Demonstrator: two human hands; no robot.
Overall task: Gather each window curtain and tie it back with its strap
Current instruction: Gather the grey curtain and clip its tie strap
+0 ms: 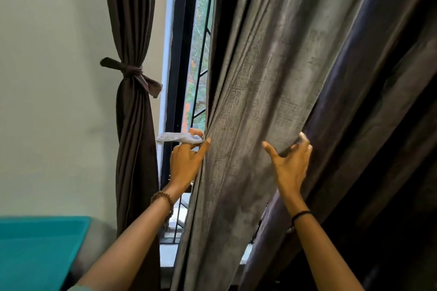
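A dark brown curtain hangs at the left of the window, gathered and knotted at mid-height by its own brown strap. A second, wide grey-brown curtain hangs loose across the window's right part. My left hand grips this curtain's left edge and pinches a pale grey strap that sticks out to the left. My right hand reaches up further right, its fingers curled round a fold of the same curtain, thumb spread out.
The black window frame and its metal grille show in the gap between the curtains, with greenery outside. A pale wall fills the left. A teal surface sits at the lower left. The window sill is low down.
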